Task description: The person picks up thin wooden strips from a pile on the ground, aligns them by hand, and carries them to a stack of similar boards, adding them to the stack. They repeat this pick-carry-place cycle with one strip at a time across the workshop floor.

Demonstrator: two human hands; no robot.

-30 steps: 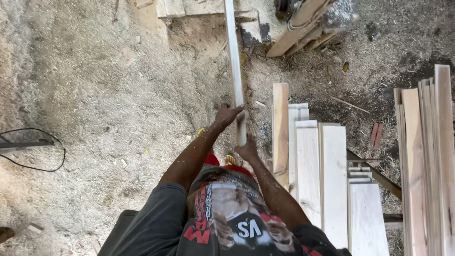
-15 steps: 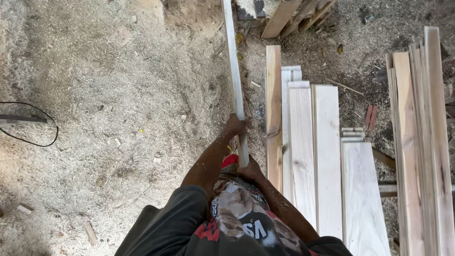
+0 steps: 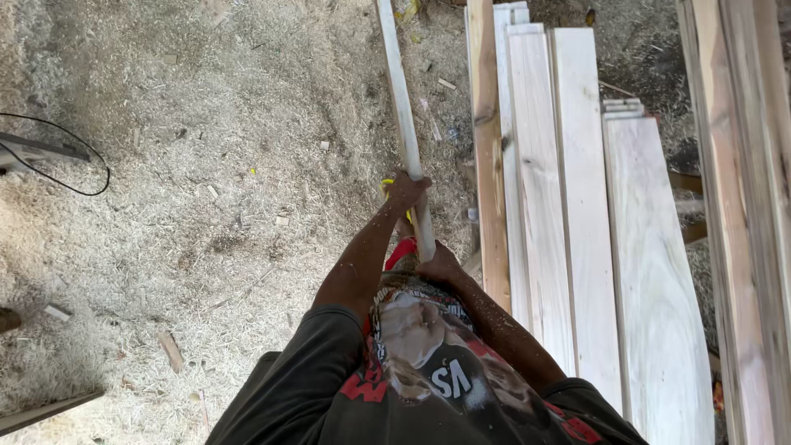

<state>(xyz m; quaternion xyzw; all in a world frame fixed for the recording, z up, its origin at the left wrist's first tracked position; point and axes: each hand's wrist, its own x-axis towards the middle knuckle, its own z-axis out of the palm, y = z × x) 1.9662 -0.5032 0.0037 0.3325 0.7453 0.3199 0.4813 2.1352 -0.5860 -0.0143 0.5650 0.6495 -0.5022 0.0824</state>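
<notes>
I look straight down over my dark printed shirt at a sawdust-covered floor. Both hands grip one long, narrow, pale wooden strip [image 3: 401,99] that runs away from me toward the top of the view. My left hand [image 3: 407,191] is wrapped around it further out. My right hand [image 3: 439,265] holds it close to my body, at its near end. The strip hangs above the floor, just left of a row of planks.
Several pale planks [image 3: 568,206] lie side by side on the right, with more stacked boards [image 3: 746,181] at the far right edge. A black cable [image 3: 78,165] loops on the sawdust at left. Wood scraps dot the floor.
The view has shifted forward and the planks now fill more of the right side. My hands keep their grip on the strip, which has slid nearer along the plank row.
</notes>
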